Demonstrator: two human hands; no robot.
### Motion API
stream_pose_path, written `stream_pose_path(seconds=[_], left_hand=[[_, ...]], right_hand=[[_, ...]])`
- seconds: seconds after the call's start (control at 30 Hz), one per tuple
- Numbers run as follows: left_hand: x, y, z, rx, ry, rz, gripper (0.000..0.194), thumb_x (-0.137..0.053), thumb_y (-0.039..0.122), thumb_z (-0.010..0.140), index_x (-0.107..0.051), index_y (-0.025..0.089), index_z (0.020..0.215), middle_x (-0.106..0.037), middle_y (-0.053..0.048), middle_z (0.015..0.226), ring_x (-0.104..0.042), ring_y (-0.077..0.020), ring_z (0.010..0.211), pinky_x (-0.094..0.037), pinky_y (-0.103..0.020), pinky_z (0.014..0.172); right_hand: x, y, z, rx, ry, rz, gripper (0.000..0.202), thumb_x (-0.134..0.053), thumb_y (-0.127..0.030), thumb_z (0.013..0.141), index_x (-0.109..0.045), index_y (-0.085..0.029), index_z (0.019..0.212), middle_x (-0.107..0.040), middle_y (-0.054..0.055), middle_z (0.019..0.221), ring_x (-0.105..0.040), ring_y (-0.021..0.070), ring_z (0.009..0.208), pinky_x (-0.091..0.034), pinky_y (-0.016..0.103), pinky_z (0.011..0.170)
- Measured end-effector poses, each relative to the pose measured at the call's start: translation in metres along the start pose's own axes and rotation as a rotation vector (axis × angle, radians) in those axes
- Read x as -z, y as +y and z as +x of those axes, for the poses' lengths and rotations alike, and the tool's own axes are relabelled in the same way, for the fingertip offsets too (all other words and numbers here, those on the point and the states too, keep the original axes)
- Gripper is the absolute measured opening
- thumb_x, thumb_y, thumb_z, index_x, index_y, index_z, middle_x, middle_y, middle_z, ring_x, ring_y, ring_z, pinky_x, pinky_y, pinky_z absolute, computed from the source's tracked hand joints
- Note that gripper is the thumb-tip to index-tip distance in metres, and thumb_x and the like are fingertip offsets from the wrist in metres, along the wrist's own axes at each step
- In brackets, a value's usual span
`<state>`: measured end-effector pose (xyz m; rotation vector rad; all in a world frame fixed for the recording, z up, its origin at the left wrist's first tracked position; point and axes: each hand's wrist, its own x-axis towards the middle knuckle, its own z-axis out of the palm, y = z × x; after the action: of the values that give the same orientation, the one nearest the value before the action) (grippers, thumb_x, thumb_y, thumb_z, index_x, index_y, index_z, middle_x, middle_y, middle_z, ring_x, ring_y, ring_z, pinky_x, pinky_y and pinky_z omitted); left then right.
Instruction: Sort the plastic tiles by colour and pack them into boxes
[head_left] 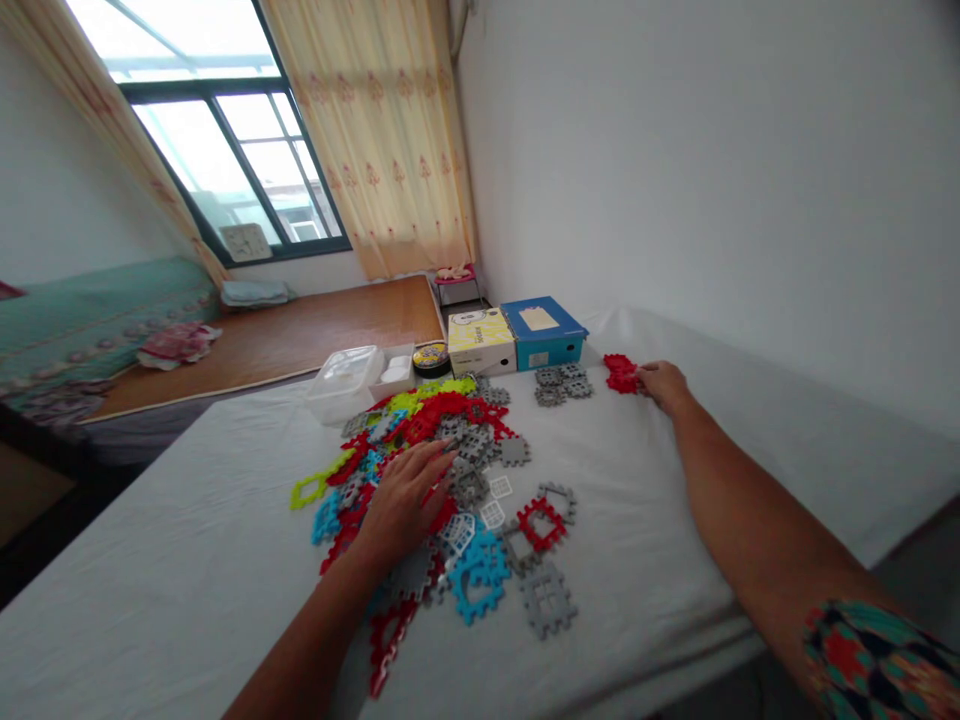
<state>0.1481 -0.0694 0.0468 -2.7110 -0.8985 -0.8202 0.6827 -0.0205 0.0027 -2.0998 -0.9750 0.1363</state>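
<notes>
My right hand (pixel 663 386) reaches out to the far right, its fingers closed on the edge of red interlocking plastic tiles (pixel 620 372) at the tablecloth. They look stacked or overlapped; how many, I cannot tell. My left hand (pixel 409 500) lies over the mixed pile of tiles, fingers stretched out and palm down, holding nothing visible. Red tiles (pixel 442 408), grey tiles (pixel 514 452) and lime tiles (pixel 309 490) spread around it. A blue tile (pixel 480 575) and a red frame tile (pixel 541 524) lie to its right. The hand hides part of the heap.
Grey tiles (pixel 562 383) sit in a group before a blue box (pixel 544 335) and a yellow-white box (pixel 481 343). A clear plastic container (pixel 341 385), a white tray and a round tin (pixel 431 359) stand behind the pile. A white wall (pixel 712 180) borders the right side.
</notes>
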Motion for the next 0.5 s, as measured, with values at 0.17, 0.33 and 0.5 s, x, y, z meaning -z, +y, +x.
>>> stream_pose_path(seconds=[0.17,0.33,0.5], left_hand=[[0.004,-0.014,0.000,0.069,0.077,-0.019,0.031,-0.052,0.022,0.093,-0.060,0.025,0.123,-0.063,-0.006,0.128,-0.056,-0.0230,0.120,-0.047,-0.045,0.102],[0.008,-0.035,-0.004,0.268,0.206,-0.061,0.032,-0.050,0.023,0.092,-0.060,0.023,0.123,-0.064,-0.007,0.124,-0.058,-0.0222,0.117,-0.047,-0.044,0.102],[0.004,-0.038,-0.005,0.346,0.068,-0.018,0.032,-0.053,0.028,0.091,-0.062,0.021,0.120,-0.065,-0.008,0.122,-0.057,-0.0237,0.115,-0.046,-0.043,0.102]], right_hand=[[0.001,0.004,0.000,-0.007,-0.022,-0.126,0.027,-0.057,-0.029,0.081,-0.073,-0.011,0.090,-0.069,0.013,0.078,-0.066,0.0241,0.081,-0.049,0.036,0.080],[-0.009,0.001,-0.003,0.197,0.187,-0.205,0.039,-0.052,-0.035,0.084,-0.066,-0.011,0.112,-0.064,0.019,0.109,-0.060,0.0279,0.101,-0.045,0.040,0.088],[-0.024,-0.029,-0.019,0.448,0.189,-0.179,0.031,-0.048,-0.029,0.085,-0.066,-0.015,0.106,-0.061,0.014,0.106,-0.058,0.0256,0.100,-0.045,0.038,0.090]])
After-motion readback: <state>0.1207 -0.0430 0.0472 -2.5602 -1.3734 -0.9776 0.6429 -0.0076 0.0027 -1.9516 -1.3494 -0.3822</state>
